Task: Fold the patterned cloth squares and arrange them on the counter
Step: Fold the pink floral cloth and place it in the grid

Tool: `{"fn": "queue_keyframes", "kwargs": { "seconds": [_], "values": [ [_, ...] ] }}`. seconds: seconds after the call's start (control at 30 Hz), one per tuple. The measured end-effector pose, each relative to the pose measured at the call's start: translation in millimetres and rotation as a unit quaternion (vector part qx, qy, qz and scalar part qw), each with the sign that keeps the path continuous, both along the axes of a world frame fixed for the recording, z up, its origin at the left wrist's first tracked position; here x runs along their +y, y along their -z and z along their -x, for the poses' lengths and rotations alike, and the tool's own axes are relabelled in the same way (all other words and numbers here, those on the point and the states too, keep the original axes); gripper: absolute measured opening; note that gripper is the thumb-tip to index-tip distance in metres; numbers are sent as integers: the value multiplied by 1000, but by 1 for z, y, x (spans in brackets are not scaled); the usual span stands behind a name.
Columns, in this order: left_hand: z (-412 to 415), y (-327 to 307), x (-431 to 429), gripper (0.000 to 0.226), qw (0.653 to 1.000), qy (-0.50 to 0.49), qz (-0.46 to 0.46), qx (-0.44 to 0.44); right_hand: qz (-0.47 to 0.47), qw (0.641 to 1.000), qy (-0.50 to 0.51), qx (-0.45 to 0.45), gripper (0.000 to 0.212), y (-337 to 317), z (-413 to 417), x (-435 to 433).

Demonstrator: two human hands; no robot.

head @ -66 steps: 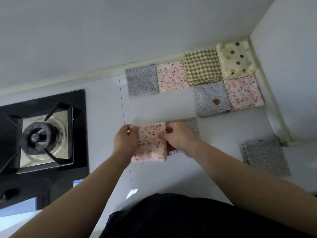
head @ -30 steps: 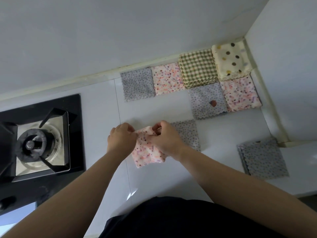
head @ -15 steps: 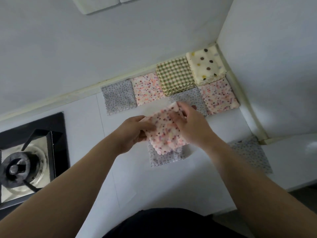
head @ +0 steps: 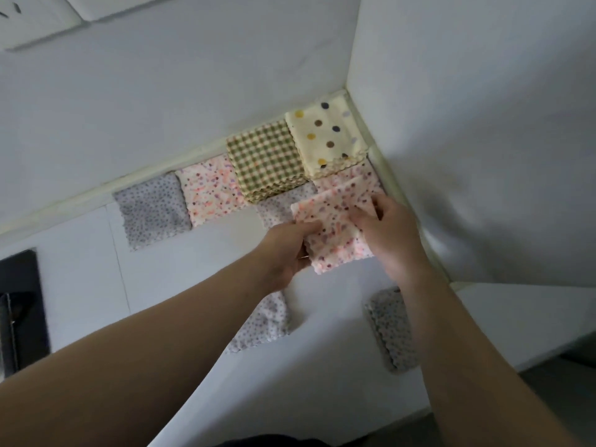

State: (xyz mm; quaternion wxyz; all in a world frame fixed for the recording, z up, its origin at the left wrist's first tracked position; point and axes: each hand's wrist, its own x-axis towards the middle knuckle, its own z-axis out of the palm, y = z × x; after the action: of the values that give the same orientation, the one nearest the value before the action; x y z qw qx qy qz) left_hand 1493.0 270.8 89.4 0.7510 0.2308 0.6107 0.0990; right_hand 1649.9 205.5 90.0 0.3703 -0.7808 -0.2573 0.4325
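White counter (head: pixel 193 253), corner walls (head: pixel 161 108) | left hand (head: pixel 287 253), right hand (head: pixel 393 240): fingers (head: pixel 311 226) pinching pink speckled cloth (head: pixel 332 237)

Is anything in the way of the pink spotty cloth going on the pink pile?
Nothing visible is. The left hand and right hand hold the folded pink speckled cloth right over the pink speckled pile.

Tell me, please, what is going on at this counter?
A person holds a pink cloth with both hands: the left hand grips its left edge and the right hand its right side. It is over the pink pile by the corner. A checked pile and a dotted pile sit at the wall. A grey cloth and a grey pile lie nearer on the counter.
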Motion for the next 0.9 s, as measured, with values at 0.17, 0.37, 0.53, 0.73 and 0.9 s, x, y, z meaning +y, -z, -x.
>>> {"fn": "queue_keyframes", "kwargs": {
  "seconds": [0.17,0.37,0.53,0.73,0.9],
  "values": [
    [-26,8,18,28,1000,3,-11,-5,-3,996,-61,-71,41,3,-19,30],
    [-32,17,20,29,996,57,-51,38,38,994,-68,-82,42,16,-21,36],
    [-25,17,-1,25,986,142,-69,59,80,991,-65,-84,43,23,-19,1],
    [-21,23,-38,21,969,211,-90,91,79,991,-73,-75,26,24,-18,-47],
    [-28,24,-46,12,962,221,-124,99,57,984,-51,-159,36,11,-20,-59]
  ]
}}
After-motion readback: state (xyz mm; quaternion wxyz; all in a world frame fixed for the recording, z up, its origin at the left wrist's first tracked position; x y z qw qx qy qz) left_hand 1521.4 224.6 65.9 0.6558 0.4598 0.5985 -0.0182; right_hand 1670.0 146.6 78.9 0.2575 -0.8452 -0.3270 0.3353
